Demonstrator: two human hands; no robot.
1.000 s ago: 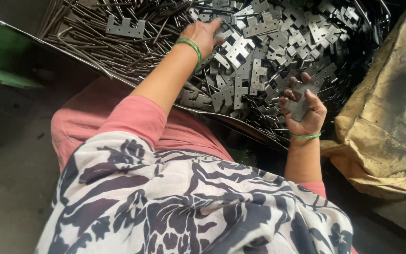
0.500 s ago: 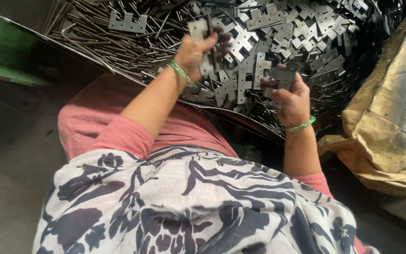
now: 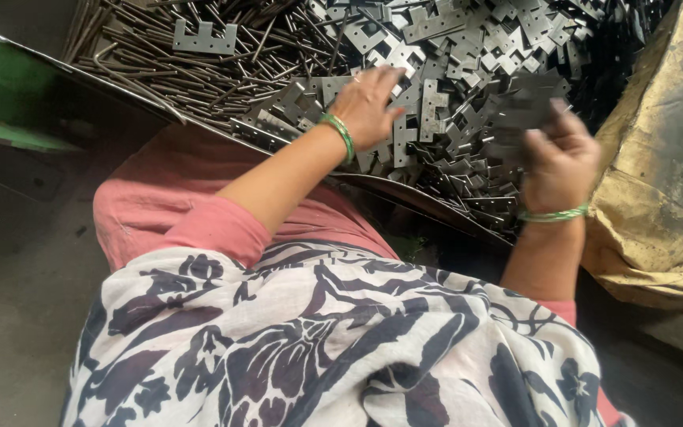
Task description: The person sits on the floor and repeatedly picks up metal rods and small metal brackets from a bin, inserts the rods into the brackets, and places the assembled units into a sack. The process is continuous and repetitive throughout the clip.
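A big heap of grey notched metal hinge plates (image 3: 468, 47) fills the tray in front of me. My left hand (image 3: 367, 104), with a green bangle at the wrist, lies palm down on the plates with its fingers spread. My right hand (image 3: 559, 158), also with a green bangle, is raised above the heap's right side and is closed on a dark stack of metal plates (image 3: 522, 111), which is blurred.
Several thin metal rods (image 3: 199, 75) lie heaped in the tray's left part. The tray's metal rim (image 3: 420, 198) runs across my lap. A yellowish sack (image 3: 658, 166) stands at the right, a green frame (image 3: 9, 95) at the left.
My left hand has gone from raised with a plate to lying flat on the heap. My right hand has swung to the right with its plates.
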